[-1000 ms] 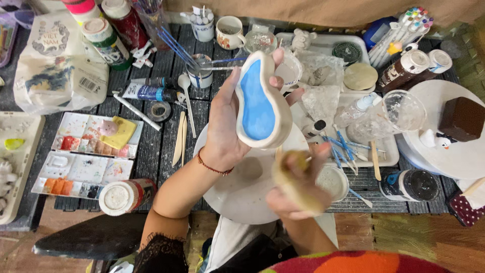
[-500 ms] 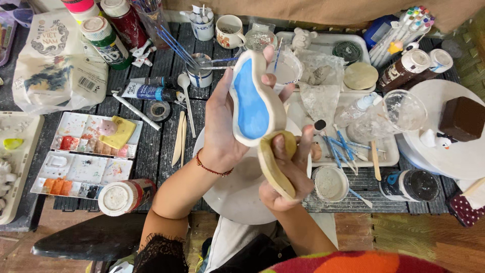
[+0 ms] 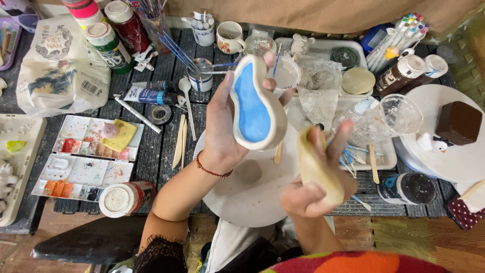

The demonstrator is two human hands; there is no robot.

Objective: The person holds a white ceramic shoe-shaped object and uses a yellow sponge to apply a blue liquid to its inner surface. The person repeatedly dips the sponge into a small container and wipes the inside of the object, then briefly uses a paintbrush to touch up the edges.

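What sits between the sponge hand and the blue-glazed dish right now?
Nothing visible. The right hand holds a tan sponge just beside the blue-glazed dish, which the left hand holds up above the round white turntable. Only open air shows in the gap.

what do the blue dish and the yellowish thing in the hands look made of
Dish in the left hand: likely ceramic, matte off-white rim, flat blue painted inside. Lump in the right hand: looks like a tan sponge, but blurred, so uncertain.

Dish [image 3: 255,108] held up above the round board [image 3: 242,194], sponge [image 3: 316,169] just right of it.
Paint palettes [image 3: 83,162] are laid out left on the tabletop [image 3: 156,151]; cups [image 3: 230,36] are set behind.
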